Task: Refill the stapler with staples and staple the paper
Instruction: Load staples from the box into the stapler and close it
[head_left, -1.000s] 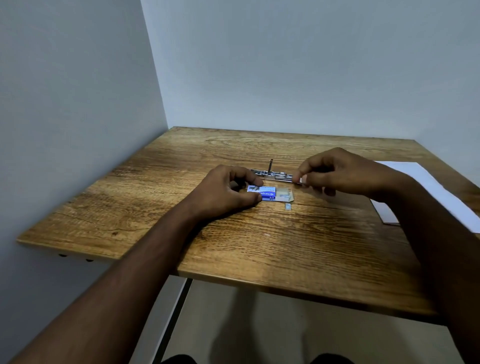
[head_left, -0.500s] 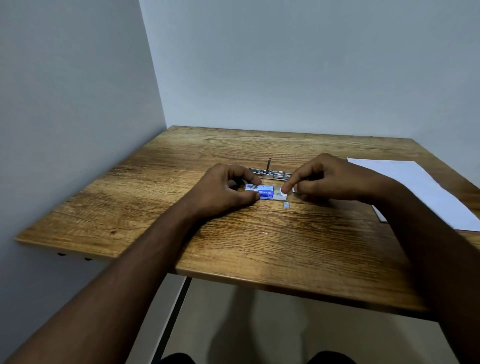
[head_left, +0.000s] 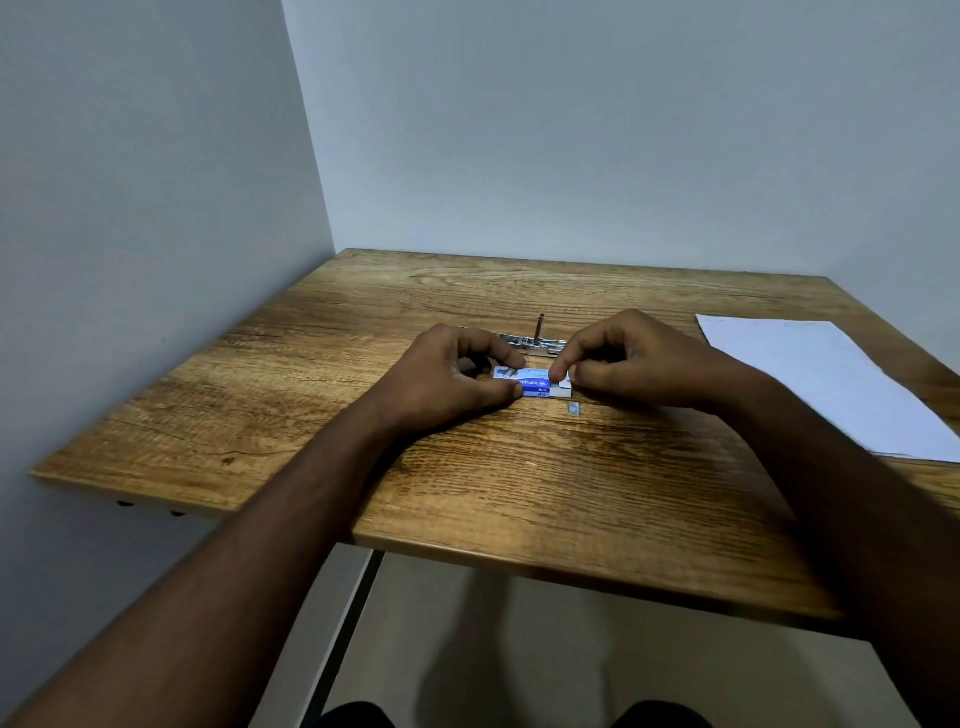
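Observation:
A small blue and white staple box lies on the wooden table. My left hand pinches the box's left end between thumb and forefinger. My right hand has its fingertips on the box's right end, at the white inner tray. Just behind the box lies the metal stapler, opened flat with a thin rod standing up; both hands hide part of it. A white sheet of paper rests at the right of the table.
A tiny pale scrap lies on the wood just in front of the box's right end. Grey walls close in the table at the left and back. The table's front edge runs close to my forearms.
My right hand has moved left from beside the stapler down onto the right end of the staple box. My left hand has kept its hold on the box.

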